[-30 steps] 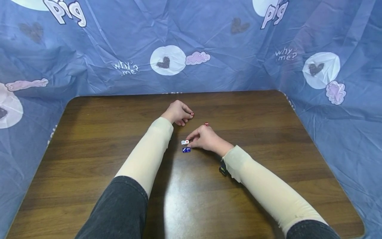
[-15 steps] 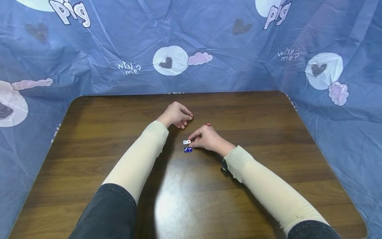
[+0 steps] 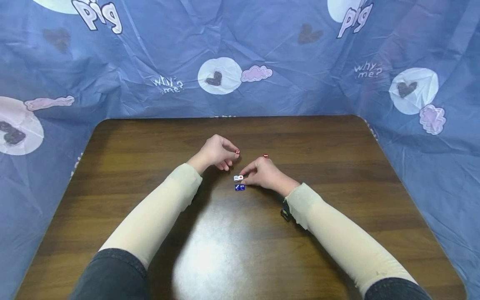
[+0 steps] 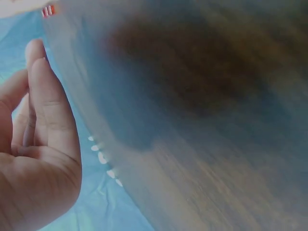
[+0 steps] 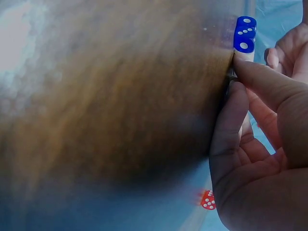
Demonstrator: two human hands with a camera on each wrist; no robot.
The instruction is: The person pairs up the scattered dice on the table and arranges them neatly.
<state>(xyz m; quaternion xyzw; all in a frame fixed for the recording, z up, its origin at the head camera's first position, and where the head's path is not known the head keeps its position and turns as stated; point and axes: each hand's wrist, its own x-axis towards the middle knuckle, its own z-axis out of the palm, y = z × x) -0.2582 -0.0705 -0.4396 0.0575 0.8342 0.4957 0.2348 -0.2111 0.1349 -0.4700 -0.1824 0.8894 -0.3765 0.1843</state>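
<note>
My left hand [image 3: 215,152] pinches a small red die [image 3: 238,152] between thumb and forefinger, just beyond the other dice. In the left wrist view, the left fingers [image 4: 53,110] hide that die. Two white dice [image 3: 238,178] sit side by side on the table, with two blue dice [image 3: 240,187] along their near side. My right hand [image 3: 264,173] has its thumb and forefinger at the right end of the white pair, pinching the right white die. From the right wrist, the blue dice [image 5: 245,34] show past the thumb. A second red die [image 3: 266,156] lies behind the right hand.
The brown wooden table [image 3: 318,246] has a blue patterned sheet [image 3: 285,50] hanging behind and beside it. A black device [image 3: 286,213] sits under the right wrist. Bright glare [image 3: 204,254] lies on the near part of the tabletop.
My left hand has come nearer to me with the red die, closing in on the white dice. The right hand stays at the white dice. The head view has shifted slightly left.
</note>
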